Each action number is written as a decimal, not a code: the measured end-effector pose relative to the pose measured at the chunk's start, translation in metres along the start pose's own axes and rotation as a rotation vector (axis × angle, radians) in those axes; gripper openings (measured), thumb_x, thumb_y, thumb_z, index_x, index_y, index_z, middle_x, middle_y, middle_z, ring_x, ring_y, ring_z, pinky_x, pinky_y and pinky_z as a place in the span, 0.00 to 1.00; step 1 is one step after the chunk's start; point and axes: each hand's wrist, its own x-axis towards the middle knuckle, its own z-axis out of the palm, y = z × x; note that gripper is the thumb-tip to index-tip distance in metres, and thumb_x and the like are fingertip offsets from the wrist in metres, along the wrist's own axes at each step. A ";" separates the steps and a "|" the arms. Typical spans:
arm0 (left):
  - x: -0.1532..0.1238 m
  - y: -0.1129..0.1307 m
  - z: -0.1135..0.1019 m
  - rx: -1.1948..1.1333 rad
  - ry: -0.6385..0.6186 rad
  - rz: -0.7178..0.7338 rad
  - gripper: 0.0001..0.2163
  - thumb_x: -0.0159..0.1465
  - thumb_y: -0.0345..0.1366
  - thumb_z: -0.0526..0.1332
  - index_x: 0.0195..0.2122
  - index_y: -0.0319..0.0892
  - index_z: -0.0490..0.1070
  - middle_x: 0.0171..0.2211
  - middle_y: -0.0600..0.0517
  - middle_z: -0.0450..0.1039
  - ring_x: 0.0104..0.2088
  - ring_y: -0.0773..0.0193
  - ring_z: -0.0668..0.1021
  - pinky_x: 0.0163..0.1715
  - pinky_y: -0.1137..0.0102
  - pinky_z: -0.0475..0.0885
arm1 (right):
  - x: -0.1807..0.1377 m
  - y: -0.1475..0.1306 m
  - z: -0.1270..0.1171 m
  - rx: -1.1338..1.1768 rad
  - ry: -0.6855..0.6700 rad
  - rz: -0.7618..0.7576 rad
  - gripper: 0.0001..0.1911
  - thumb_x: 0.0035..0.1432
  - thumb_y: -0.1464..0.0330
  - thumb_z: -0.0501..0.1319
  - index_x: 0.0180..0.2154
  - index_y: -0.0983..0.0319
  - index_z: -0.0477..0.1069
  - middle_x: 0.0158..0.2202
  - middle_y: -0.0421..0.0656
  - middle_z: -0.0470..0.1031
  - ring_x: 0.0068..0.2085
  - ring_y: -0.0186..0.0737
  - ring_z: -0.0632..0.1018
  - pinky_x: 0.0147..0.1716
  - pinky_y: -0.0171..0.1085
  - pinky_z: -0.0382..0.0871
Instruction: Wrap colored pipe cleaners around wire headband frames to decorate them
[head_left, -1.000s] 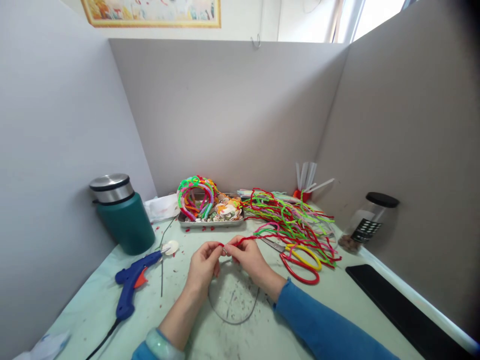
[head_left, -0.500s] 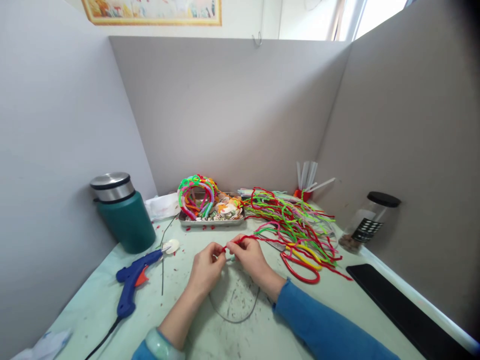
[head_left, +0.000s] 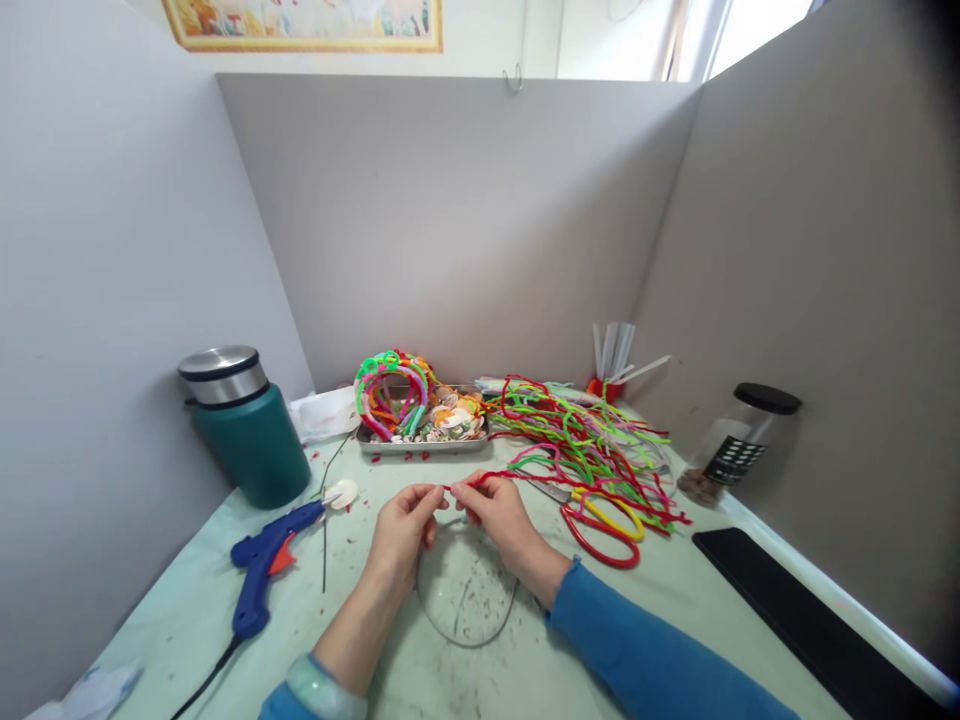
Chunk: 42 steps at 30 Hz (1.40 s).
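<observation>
A red pipe cleaner [head_left: 537, 480] runs between my two hands and trails off to the right toward the pile. My left hand [head_left: 401, 528] pinches its short end between thumb and forefinger. Close beside it, my right hand [head_left: 498, 516] is closed on the same pipe cleaner, with a bit of pale green showing under the fingers. Below both hands a thin grey hoop [head_left: 470, 645] hangs or rests over the table; its upper part passes behind the fingers, so I cannot tell exactly which hand grips it.
Scissors [head_left: 600, 556] lie to the right by a pile of coloured pipe cleaners [head_left: 577, 430]. Behind stands a metal tray [head_left: 420, 447] with wrapped rings [head_left: 367, 405]. At left are a glue gun [head_left: 259, 575] and a green flask [head_left: 251, 440]; at right, a jar [head_left: 731, 450] and black strip [head_left: 795, 620].
My left hand has shifted slightly left, so a short gap now shows between the hands. The red pipe cleaner's far end has been drawn left toward the hands. My right hand stays nearly still.
</observation>
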 end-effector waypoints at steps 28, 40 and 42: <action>-0.002 -0.001 0.003 0.280 0.007 -0.037 0.11 0.49 0.43 0.62 0.24 0.39 0.67 0.16 0.56 0.69 0.09 0.75 0.61 0.09 0.78 0.53 | 0.002 0.004 0.000 -0.010 0.024 -0.013 0.13 0.47 0.61 0.62 0.22 0.63 0.66 0.16 0.34 0.63 0.18 0.29 0.62 0.18 0.31 0.53; -0.001 -0.007 -0.002 0.620 0.023 0.195 0.10 0.55 0.39 0.57 0.23 0.42 0.75 0.13 0.54 0.70 0.10 0.69 0.65 0.15 0.75 0.57 | 0.003 0.004 -0.001 -0.024 0.046 0.012 0.13 0.46 0.61 0.62 0.22 0.63 0.66 0.16 0.35 0.64 0.18 0.29 0.62 0.17 0.30 0.52; -0.003 -0.004 0.000 0.629 -0.041 0.186 0.11 0.56 0.40 0.57 0.24 0.42 0.75 0.12 0.55 0.69 0.10 0.69 0.65 0.14 0.75 0.57 | 0.004 0.003 -0.003 -0.001 0.049 0.017 0.13 0.46 0.61 0.63 0.21 0.63 0.65 0.15 0.34 0.63 0.18 0.28 0.61 0.17 0.30 0.52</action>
